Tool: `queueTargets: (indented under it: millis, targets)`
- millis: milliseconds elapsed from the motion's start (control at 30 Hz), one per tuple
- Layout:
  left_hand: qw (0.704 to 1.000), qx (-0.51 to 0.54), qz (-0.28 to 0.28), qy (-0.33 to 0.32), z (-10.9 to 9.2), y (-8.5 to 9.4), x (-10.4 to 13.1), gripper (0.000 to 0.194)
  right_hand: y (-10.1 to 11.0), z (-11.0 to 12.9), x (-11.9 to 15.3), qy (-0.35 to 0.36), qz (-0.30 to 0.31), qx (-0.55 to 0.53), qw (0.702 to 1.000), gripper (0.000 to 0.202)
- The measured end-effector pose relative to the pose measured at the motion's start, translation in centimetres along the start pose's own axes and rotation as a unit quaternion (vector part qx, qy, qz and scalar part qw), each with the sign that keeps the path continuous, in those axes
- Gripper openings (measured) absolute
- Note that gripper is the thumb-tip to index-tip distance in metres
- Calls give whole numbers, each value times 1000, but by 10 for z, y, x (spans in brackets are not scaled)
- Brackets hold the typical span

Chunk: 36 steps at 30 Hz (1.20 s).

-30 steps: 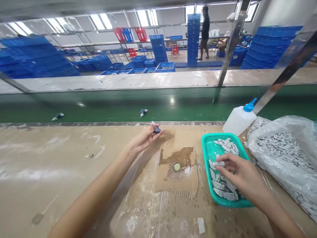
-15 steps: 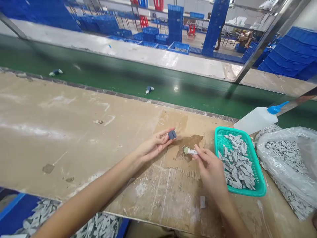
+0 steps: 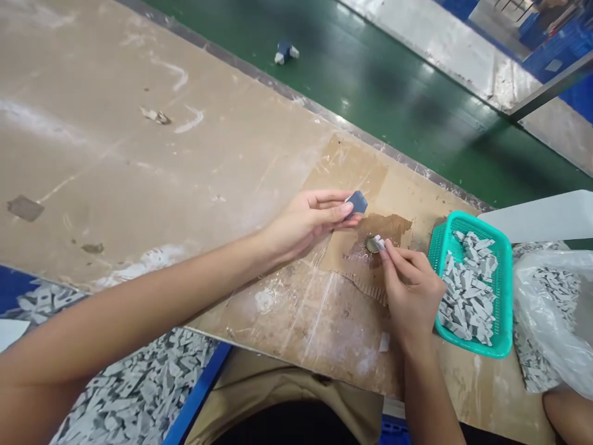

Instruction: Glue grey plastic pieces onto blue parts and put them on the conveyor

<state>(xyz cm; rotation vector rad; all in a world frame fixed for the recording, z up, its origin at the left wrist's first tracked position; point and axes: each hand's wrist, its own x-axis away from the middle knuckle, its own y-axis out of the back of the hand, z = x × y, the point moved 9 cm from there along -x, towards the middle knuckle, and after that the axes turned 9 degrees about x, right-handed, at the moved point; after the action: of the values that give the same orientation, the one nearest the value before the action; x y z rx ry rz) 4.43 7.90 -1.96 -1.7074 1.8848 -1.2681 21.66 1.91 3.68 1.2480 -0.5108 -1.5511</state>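
Between the thumb and fingers of my left hand (image 3: 319, 216) is a small dark blue-grey block (image 3: 357, 203). My right hand (image 3: 412, 281) pinches a small light grey plastic piece (image 3: 378, 243) by its end. That piece's tip is at a small round cap (image 3: 371, 245) with a crimped edge, which lies on a wet brown stain on the cardboard (image 3: 365, 179). Whether the tip touches what is in the cap I cannot tell. Just right of my right hand stands a turquoise basket (image 3: 506, 296) holding many similar light grey pieces (image 3: 467, 290).
A clear plastic bag (image 3: 532, 278) of grey pieces and a white bottle (image 3: 542, 216) are at the right. Behind the table runs a green conveyor belt (image 3: 370, 80) carrying a blue-and-white part (image 3: 286, 53). A blue bin (image 3: 197, 395) of grey pieces is below, left. Another person's arm (image 3: 563, 414) shows lower right.
The view has tilted down and turned. My left hand has turned the blue-grey block to show a flat face. My right hand holds its piece more steeply at the cap.
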Motion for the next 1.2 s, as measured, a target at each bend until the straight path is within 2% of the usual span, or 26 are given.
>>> queueTargets:
  millis: [133, 367, 700, 867, 1067, 1200]
  targets:
    - [1000, 3, -5, 0, 0, -2, 0, 13, 1, 5, 0, 4, -1, 12, 1000, 20]
    - [999, -4, 2, 50, 8, -4, 0, 10, 1, 10, -2, 26, -1, 17, 1000, 20]
    - [999, -28, 23, 28, 7, -4, 3, 8, -1, 14, -1, 41, 7, 27, 999, 23]
    - [998, -56, 11, 32, 10, 0, 3, 11, -1, 13, 0, 36, 9, 23, 999, 25]
    - [991, -134, 5, 1, 7, -2, 8, 19, 13, 9, -1, 2, -34, -8, 999, 31]
    - [986, -164, -3, -9, 3, -3, 12, 21, 22, 12, -1, 25, -81, -14, 996, 40]
